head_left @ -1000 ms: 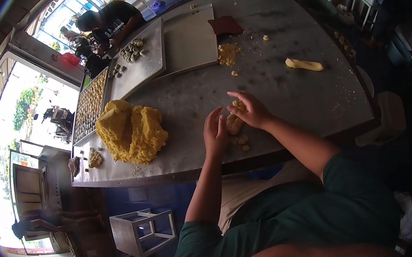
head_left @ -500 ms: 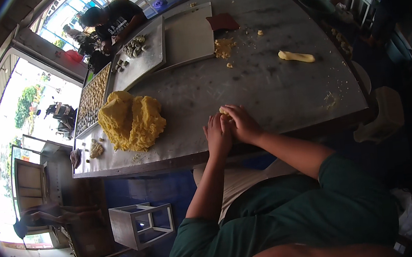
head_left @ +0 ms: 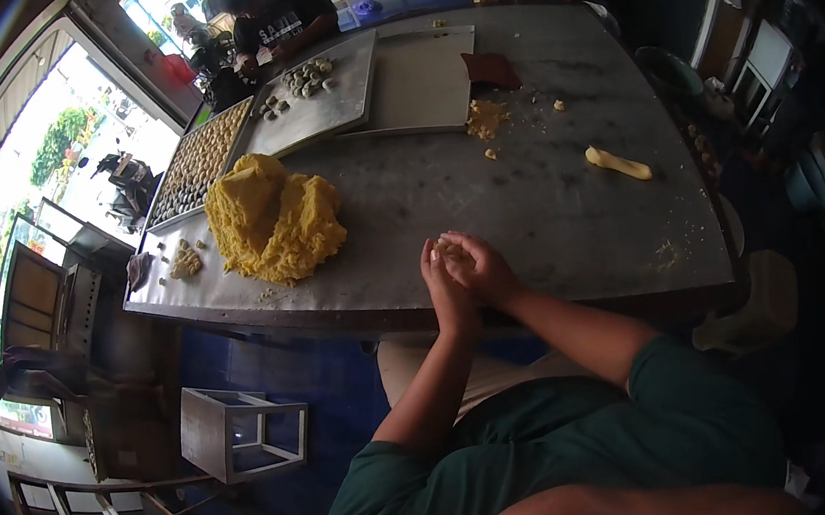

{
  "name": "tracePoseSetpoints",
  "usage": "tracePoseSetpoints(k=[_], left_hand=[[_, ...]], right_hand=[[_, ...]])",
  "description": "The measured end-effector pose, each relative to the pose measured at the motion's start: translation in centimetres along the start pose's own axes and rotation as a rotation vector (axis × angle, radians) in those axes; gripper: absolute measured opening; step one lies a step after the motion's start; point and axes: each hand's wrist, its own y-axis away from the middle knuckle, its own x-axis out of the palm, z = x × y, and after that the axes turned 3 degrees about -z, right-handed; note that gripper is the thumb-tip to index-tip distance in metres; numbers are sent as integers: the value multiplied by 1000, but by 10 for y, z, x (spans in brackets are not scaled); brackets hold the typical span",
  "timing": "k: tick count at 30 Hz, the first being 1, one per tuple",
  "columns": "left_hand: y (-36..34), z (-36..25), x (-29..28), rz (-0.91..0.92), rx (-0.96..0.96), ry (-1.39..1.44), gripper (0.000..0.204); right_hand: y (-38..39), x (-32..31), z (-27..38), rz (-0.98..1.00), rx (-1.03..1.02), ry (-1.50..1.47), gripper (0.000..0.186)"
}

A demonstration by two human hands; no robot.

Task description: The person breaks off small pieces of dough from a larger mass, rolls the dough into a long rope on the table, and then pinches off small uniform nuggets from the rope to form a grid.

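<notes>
At the near edge of the metal table [head_left: 407, 208], my two hands are cupped together around a small piece of yellow dough [head_left: 449, 249]. My left hand [head_left: 445, 289] closes on it from the left. From the right, my right hand [head_left: 486, 268] curls over it, and most of the dough is hidden between the palms. Left of my hands sits a big lump of yellow dough [head_left: 273, 222] with a rough, torn surface. A smooth, pale dough roll [head_left: 618, 163] lies to the right.
Far left stands a tray of small round pieces [head_left: 210, 148]. Beside it, a tilted metal tray [head_left: 341, 99] holds dark balls, overlapping another tray [head_left: 420, 86]. A dark red scraper [head_left: 491, 70] lies near crumbs [head_left: 486, 119]. Across the table, a person [head_left: 282, 20] handles something small.
My view has shifted slightly. My hands have gone from pressed together over the dough to a more upright cup, fingers raised, with the dough showing between them.
</notes>
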Motion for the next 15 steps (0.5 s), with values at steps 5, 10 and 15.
tracePoseSetpoints(k=[5, 10, 15], left_hand=[[-14, -10, -16, 86, -111, 162, 56], [-26, -10, -27, 218, -197, 288, 56], [-24, 2, -10, 71, -171, 162, 43]], right_hand=[[-27, -2, 49, 234, 22, -39, 48], [-6, -3, 31, -264, -237, 355, 56], [15, -7, -3, -146, -171, 311, 69]])
